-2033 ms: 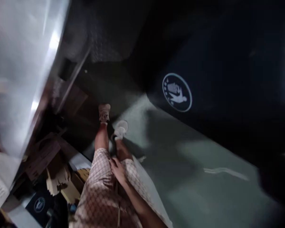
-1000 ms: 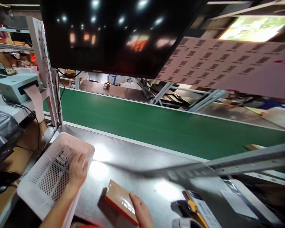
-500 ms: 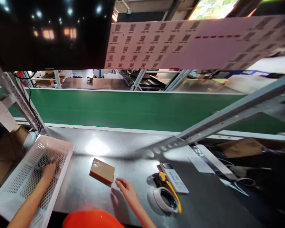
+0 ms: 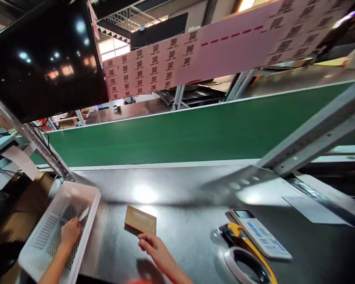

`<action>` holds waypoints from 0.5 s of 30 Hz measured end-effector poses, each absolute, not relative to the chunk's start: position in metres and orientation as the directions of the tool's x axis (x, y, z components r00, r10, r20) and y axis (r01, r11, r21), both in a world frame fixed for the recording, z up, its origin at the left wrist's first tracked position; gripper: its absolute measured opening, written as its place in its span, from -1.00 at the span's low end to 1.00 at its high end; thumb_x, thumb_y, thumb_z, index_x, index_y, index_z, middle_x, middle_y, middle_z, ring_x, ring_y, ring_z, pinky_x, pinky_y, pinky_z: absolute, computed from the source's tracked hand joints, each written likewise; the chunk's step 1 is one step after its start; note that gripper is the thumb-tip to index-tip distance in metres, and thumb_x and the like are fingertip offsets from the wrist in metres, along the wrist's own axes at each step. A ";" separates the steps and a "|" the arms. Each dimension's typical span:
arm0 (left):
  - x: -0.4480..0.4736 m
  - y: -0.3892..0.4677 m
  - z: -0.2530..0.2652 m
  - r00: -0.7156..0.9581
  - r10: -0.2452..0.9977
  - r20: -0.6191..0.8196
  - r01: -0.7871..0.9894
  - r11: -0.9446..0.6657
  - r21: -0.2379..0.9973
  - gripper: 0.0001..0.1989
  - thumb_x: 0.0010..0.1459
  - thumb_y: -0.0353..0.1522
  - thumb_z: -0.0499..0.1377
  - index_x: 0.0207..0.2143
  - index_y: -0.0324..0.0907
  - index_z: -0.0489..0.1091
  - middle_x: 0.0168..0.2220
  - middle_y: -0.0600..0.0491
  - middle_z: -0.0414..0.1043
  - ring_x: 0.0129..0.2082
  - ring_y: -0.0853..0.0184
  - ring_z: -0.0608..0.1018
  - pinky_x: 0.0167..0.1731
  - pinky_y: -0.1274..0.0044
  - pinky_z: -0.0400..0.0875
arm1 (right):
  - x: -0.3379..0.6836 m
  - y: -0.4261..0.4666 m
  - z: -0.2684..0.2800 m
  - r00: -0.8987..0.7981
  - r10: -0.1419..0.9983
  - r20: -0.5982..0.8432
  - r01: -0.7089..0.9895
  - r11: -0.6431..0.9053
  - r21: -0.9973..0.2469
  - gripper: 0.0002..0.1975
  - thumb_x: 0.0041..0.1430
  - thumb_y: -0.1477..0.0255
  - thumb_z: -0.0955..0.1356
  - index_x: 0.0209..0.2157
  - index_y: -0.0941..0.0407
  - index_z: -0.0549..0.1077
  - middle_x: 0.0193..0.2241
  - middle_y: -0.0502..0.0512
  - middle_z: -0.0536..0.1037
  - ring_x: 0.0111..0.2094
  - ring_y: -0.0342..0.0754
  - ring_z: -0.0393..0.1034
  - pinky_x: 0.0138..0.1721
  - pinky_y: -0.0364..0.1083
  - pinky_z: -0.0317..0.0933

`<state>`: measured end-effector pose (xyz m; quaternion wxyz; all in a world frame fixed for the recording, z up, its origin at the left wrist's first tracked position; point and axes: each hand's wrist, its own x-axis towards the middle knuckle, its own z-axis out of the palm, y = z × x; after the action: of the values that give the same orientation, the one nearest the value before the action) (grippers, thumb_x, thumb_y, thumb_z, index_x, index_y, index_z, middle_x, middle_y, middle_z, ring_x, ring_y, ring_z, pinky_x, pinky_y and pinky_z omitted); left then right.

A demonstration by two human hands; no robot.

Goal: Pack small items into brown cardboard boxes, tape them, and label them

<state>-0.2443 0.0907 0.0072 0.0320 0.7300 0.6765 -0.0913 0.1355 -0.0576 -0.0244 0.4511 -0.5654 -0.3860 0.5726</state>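
Observation:
My left hand (image 4: 70, 232) is inside the white perforated plastic basket (image 4: 85, 250), closed on a small, thin whitish item (image 4: 83, 214) that pokes out past the fingers. Its exact kind is too small to tell. A flat brown cardboard box (image 4: 140, 220) lies on the metal table to the right of the basket. At the box's front right corner is my right hand (image 4: 155, 248), fingers partly curled and apart, holding nothing. Whether its fingertips touch the box I cannot tell.
On the right lie a yellow tape dispenser (image 4: 248, 246) with a tape roll and a white calculator-like device (image 4: 262, 234). Slanted metal posts (image 4: 310, 138) frame the table (image 4: 189, 232). Behind runs a green conveyor belt (image 4: 165, 138); a dark monitor (image 4: 47, 63) hangs above left.
The camera view has tilted and shifted. My right hand has come closer to the box's front corner. In the basket, a whitish item now shows beyond my left hand's fingers.

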 end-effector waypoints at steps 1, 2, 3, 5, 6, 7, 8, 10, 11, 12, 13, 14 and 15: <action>-0.244 0.086 0.013 0.058 0.997 -0.051 0.998 -0.059 -0.024 -0.64 0.46 -0.42 -0.05 -0.03 -0.23 0.56 -0.04 -0.18 0.68 -0.03 0.04 0.72 -0.08 0.35 0.58 | 0.136 -0.056 -0.020 0.018 0.958 -0.287 -0.075 -0.285 -0.955 -0.45 -0.01 -0.06 0.41 -0.22 0.13 0.58 -0.35 0.17 0.63 -0.27 0.14 0.48 -0.14 0.08 0.32; -0.240 0.078 0.020 0.092 0.989 0.118 0.994 -0.099 0.049 -0.65 0.45 -0.40 -0.03 -0.03 -0.21 0.56 -0.06 -0.17 0.68 -0.07 0.08 0.73 -0.10 0.37 0.60 | 0.136 -0.054 -0.014 -0.005 0.960 -0.279 -0.075 -0.278 -0.958 -0.44 0.01 -0.08 0.42 -0.22 0.13 0.58 -0.34 0.18 0.63 -0.26 0.13 0.49 -0.15 0.07 0.30; -0.231 0.068 0.028 0.167 0.935 0.313 0.970 -0.213 0.117 -0.69 0.42 -0.39 0.01 -0.05 -0.20 0.56 -0.08 -0.17 0.68 -0.10 0.11 0.73 -0.11 0.40 0.62 | 0.136 -0.051 -0.006 -0.021 0.961 -0.274 -0.088 -0.275 -0.957 -0.43 0.03 -0.11 0.44 -0.23 0.13 0.58 -0.33 0.19 0.64 -0.26 0.12 0.49 -0.17 0.05 0.29; -0.202 0.045 0.046 0.428 0.648 0.630 0.790 -0.606 0.087 -0.75 0.32 -0.43 0.09 -0.08 -0.19 0.55 -0.12 -0.19 0.69 -0.10 0.10 0.74 -0.09 0.38 0.66 | 0.135 -0.041 0.013 -0.048 0.953 -0.299 -0.181 -0.303 -0.936 -0.37 0.07 -0.19 0.46 -0.23 0.14 0.56 -0.30 0.20 0.65 -0.27 0.07 0.49 -0.20 0.00 0.26; -0.182 0.032 0.055 0.567 0.466 0.680 0.633 -0.774 0.002 -0.75 0.27 -0.46 0.12 -0.08 -0.19 0.54 -0.04 -0.23 0.68 0.03 0.05 0.71 0.07 0.29 0.65 | 0.135 -0.036 0.024 -0.080 0.943 -0.323 -0.256 -0.332 -0.908 -0.34 0.10 -0.22 0.45 -0.20 0.14 0.55 -0.28 0.19 0.65 -0.28 0.04 0.49 -0.21 -0.02 0.26; -0.160 0.021 0.063 0.701 0.329 0.633 0.459 -0.887 -0.047 -0.74 0.22 -0.51 0.11 -0.11 -0.17 0.53 0.03 -0.19 0.67 0.15 0.05 0.67 0.24 0.21 0.57 | 0.134 -0.030 0.034 -0.132 0.932 -0.336 -0.315 -0.361 -0.877 -0.31 0.12 -0.26 0.43 -0.18 0.13 0.54 -0.27 0.18 0.64 -0.29 0.01 0.49 -0.22 -0.04 0.26; -0.140 0.011 0.070 0.762 0.229 0.606 0.338 -0.938 -0.071 -0.76 0.19 -0.53 0.11 -0.17 -0.15 0.51 0.04 -0.15 0.67 0.17 0.09 0.65 0.33 0.19 0.49 | 0.134 -0.024 0.044 -0.189 0.922 -0.338 -0.349 -0.385 -0.854 -0.31 0.13 -0.27 0.42 -0.18 0.13 0.54 -0.29 0.15 0.63 -0.32 -0.02 0.48 -0.24 -0.06 0.26; -0.105 -0.002 0.079 0.773 0.146 0.617 0.214 -0.976 -0.037 -0.75 0.17 -0.56 0.08 -0.22 -0.15 0.48 -0.03 -0.06 0.69 0.14 0.17 0.66 0.43 0.21 0.37 | 0.136 -0.015 0.060 -0.273 0.908 -0.318 -0.333 -0.399 -0.854 -0.34 0.07 -0.23 0.45 -0.25 0.13 0.54 -0.38 0.07 0.57 -0.40 -0.06 0.42 -0.30 -0.09 0.23; -0.094 -0.006 0.081 0.762 0.151 0.629 0.191 -0.982 0.005 -0.76 0.16 -0.57 0.08 -0.24 -0.14 0.48 -0.04 -0.03 0.69 0.13 0.19 0.66 0.45 0.19 0.33 | 0.138 -0.012 0.066 -0.282 0.911 -0.300 -0.291 -0.379 -0.878 -0.39 0.02 -0.17 0.49 -0.32 0.14 0.55 -0.45 0.03 0.53 -0.44 -0.09 0.36 -0.34 -0.10 0.19; -0.086 -0.007 0.081 0.749 0.183 0.637 0.186 -0.980 0.063 -0.76 0.17 -0.55 0.09 -0.22 -0.14 0.49 0.01 -0.04 0.68 0.17 0.16 0.64 0.46 0.15 0.31 | 0.140 -0.011 0.069 -0.266 0.921 -0.284 -0.248 -0.350 -0.903 -0.46 -0.03 -0.09 0.53 -0.38 0.15 0.56 -0.50 0.00 0.49 -0.48 -0.11 0.30 -0.36 -0.11 0.15; -0.081 -0.007 0.078 0.730 0.250 0.636 0.204 -0.968 0.146 -0.74 0.19 -0.52 0.11 -0.15 -0.14 0.52 0.11 -0.08 0.64 0.25 0.09 0.59 0.46 0.08 0.29 | 0.143 -0.012 0.072 -0.231 0.935 -0.271 -0.220 -0.321 -0.921 -0.53 -0.06 0.00 0.54 -0.40 0.15 0.57 -0.52 -0.01 0.48 -0.49 -0.12 0.26 -0.37 -0.11 0.12; -0.078 -0.006 0.075 0.688 0.358 0.631 0.248 -0.933 0.260 -0.70 0.22 -0.48 0.14 -0.04 -0.14 0.54 0.23 -0.14 0.56 0.34 0.02 0.51 0.44 0.01 0.29 | 0.146 -0.014 0.073 -0.194 0.946 -0.258 -0.204 -0.296 -0.933 -0.60 -0.06 0.08 0.54 -0.39 0.15 0.60 -0.51 -0.01 0.51 -0.48 -0.12 0.27 -0.36 -0.11 0.12; -0.076 -0.005 0.071 0.612 0.504 0.610 0.302 -0.861 0.408 -0.64 0.27 -0.40 0.17 0.10 -0.13 0.54 0.33 -0.20 0.47 0.38 -0.04 0.46 0.40 -0.02 0.34 | 0.148 -0.017 0.073 -0.165 0.956 -0.241 -0.189 -0.271 -0.944 -0.64 -0.03 0.13 0.51 -0.36 0.15 0.63 -0.48 0.00 0.55 -0.46 -0.10 0.30 -0.34 -0.10 0.15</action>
<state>-0.0759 -0.0046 0.0713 0.1335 0.8878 0.2270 0.3774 0.1478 -0.0169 0.0732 0.4445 -0.4692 -0.4088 0.6444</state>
